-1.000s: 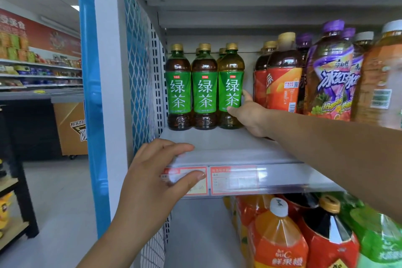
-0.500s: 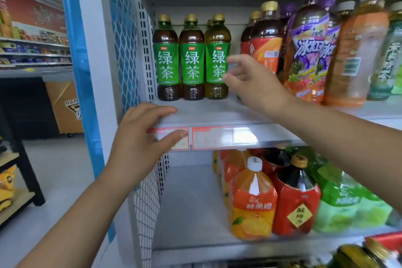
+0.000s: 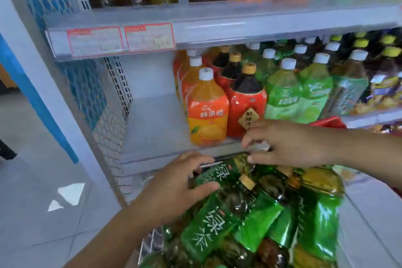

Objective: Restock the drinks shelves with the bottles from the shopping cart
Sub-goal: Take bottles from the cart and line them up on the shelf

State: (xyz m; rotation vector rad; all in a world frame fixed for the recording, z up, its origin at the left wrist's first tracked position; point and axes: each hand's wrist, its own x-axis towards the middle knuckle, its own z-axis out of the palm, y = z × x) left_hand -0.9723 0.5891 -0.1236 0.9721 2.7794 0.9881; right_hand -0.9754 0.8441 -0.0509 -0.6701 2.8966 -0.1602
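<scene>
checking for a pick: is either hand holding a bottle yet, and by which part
Neither holds one yet. The left hand lies open on a green tea bottle atop the cart pile; the right hand hovers open above the bottle caps.

Both hands off shelf, now over cart bottles (image 3: 239, 213); view tilted down.

At the bottom of the frame, green-labelled tea bottles (image 3: 219, 222) lie heaped in the shopping cart (image 3: 152, 240). The left hand (image 3: 176, 183) spreads open over one bottle at lower centre; the right hand (image 3: 282, 143), fingers curled and empty, hovers just above the pile. Behind, the lower shelf (image 3: 152, 128) carries an orange juice bottle (image 3: 206, 111) at centre.
</scene>
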